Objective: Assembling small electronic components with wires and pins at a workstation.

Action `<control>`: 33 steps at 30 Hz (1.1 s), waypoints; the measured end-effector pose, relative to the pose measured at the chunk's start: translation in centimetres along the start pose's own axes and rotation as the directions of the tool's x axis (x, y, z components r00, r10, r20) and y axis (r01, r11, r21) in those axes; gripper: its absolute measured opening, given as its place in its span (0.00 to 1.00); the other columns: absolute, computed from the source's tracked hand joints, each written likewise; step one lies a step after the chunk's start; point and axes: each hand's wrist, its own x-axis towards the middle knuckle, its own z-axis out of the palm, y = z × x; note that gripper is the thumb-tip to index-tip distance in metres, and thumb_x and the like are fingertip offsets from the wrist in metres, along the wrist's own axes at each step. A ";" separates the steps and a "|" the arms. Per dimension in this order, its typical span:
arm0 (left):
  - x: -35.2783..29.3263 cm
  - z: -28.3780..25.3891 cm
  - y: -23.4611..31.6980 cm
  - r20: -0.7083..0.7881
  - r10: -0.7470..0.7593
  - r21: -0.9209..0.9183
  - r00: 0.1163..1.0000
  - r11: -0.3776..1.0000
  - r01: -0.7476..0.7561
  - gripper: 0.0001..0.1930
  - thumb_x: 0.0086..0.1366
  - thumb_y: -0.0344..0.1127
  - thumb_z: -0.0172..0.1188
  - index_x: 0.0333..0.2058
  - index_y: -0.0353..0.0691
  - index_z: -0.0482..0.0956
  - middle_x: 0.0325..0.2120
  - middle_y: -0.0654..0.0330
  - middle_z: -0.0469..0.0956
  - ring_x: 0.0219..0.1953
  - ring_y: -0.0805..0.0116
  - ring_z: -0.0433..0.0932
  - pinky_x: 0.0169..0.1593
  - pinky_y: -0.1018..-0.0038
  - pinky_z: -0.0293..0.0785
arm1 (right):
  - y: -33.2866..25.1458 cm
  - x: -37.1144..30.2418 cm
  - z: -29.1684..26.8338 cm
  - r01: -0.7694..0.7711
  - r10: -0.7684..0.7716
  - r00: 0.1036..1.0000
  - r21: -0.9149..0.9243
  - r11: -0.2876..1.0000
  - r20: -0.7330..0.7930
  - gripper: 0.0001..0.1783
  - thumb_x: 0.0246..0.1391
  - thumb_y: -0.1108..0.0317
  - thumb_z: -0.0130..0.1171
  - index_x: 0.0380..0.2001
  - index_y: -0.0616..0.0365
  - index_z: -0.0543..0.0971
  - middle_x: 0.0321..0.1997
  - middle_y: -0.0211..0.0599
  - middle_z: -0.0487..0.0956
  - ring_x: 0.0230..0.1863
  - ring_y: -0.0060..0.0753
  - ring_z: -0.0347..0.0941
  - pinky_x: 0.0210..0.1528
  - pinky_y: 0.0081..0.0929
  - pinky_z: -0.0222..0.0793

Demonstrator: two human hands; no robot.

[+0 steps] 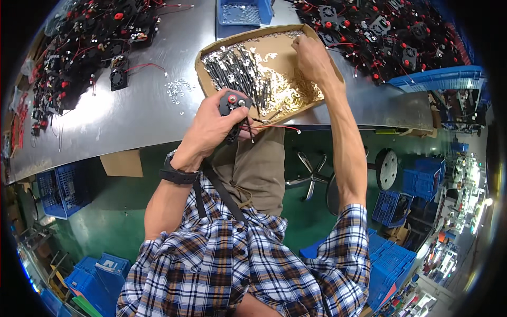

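Observation:
My left hand (pixel 207 126) grips a black fan module (pixel 225 105) with a red-ringed terminal and a metal one on top. Red and black wires (pixel 277 126) trail from it to the right, over the near edge of a shallow cardboard tray (pixel 200 79). At the tray's far right corner, my right hand (pixel 313 59) has its fingers pinched together among small silver pieces; whatever is between the fingertips is hidden. Inside the tray lie black leads with metal ends (pixel 232 70) on the left and loose brass-coloured ring terminals (pixel 289 98) at the near right.
Small silver washers or nuts (pixel 179 89) lie loose on the metal table (pixel 121 119), left of the tray. Beyond the tray stands a blue bin (pixel 240 27). Heaps of wired fan modules (pixel 100 37) (pixel 385 39) cover both far sides, and a blue crate (pixel 443 78) is at the right.

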 end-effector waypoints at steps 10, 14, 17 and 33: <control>0.4 0.6 -0.4 -0.025 0.115 0.109 0.993 0.988 -0.112 0.11 0.67 0.27 0.60 0.46 0.32 0.75 0.34 0.60 0.80 0.33 0.70 0.83 0.35 0.72 0.88 | -14.3 -6.0 -6.2 -0.291 -0.008 0.916 0.678 0.675 0.401 0.11 0.67 0.67 0.55 0.38 0.66 0.76 0.25 0.47 0.76 0.26 0.37 0.70 0.32 0.36 0.67; 0.2 1.0 -0.3 -0.022 0.096 0.095 0.995 0.991 -0.094 0.10 0.67 0.28 0.60 0.46 0.32 0.75 0.34 0.59 0.80 0.33 0.70 0.83 0.35 0.72 0.88 | -14.0 -6.0 -6.0 -0.291 -0.011 0.919 0.696 0.656 0.395 0.12 0.67 0.66 0.55 0.36 0.67 0.76 0.23 0.45 0.76 0.25 0.34 0.71 0.31 0.35 0.67; 0.2 0.8 -0.3 -0.044 0.119 0.162 0.992 0.981 -0.110 0.10 0.67 0.28 0.60 0.46 0.32 0.75 0.35 0.59 0.80 0.34 0.71 0.83 0.35 0.72 0.88 | -14.0 -5.8 -5.2 -0.271 -0.015 0.932 0.727 0.631 0.361 0.12 0.68 0.67 0.54 0.35 0.68 0.77 0.24 0.44 0.76 0.26 0.29 0.71 0.32 0.33 0.68; 0.3 0.7 -0.5 -0.010 0.107 0.136 0.994 0.985 -0.104 0.12 0.66 0.28 0.59 0.46 0.30 0.75 0.34 0.59 0.80 0.35 0.72 0.81 0.36 0.72 0.88 | -13.3 -7.8 -4.5 0.388 -0.372 0.922 0.282 0.877 -0.111 0.15 0.54 0.76 0.61 0.46 0.60 0.81 0.29 0.36 0.78 0.36 0.39 0.77 0.63 0.50 0.65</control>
